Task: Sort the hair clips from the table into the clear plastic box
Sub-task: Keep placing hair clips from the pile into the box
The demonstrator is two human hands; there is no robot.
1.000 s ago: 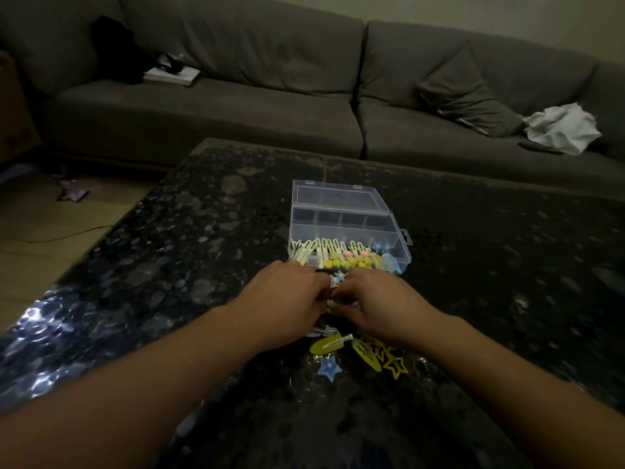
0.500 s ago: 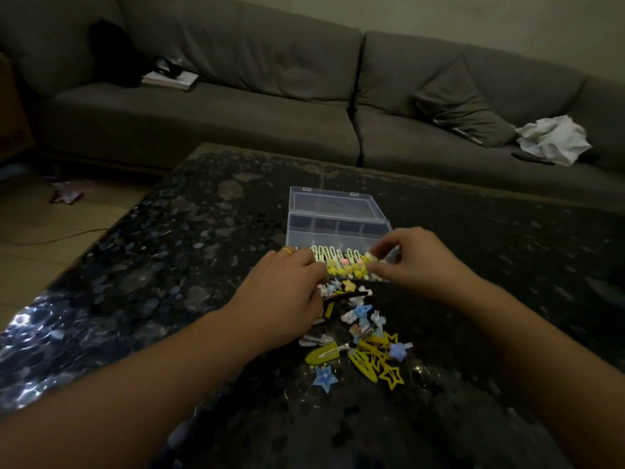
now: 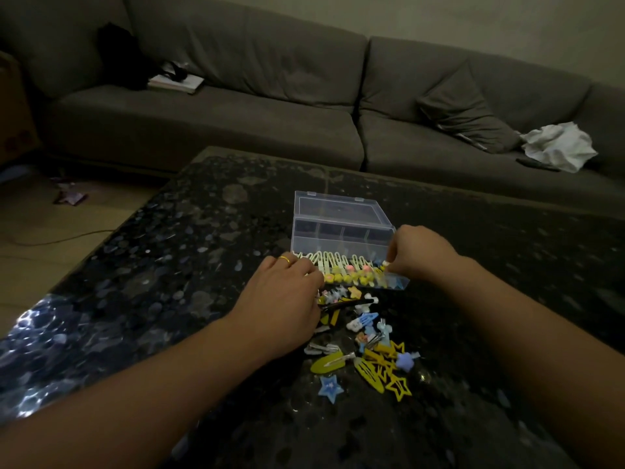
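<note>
Head view: speckled dark table point(image 3: 169, 265), grey sofa point(image 3: 236, 123).

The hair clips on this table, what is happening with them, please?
A person is sorting hair clips into a clear plastic box on a dark table. The right hand pinches a small clip at the right end of the box's front row. The left hand rests on the loose pile, where many clips are still unsorted.

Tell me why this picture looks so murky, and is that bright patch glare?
Head view: the room is dim, so the sofa turns muddy grey; the bright patch is glare on the glossy table; wide-angle bending curves the table edge; the clips read clearly, but those at the right hand smear together.
</note>
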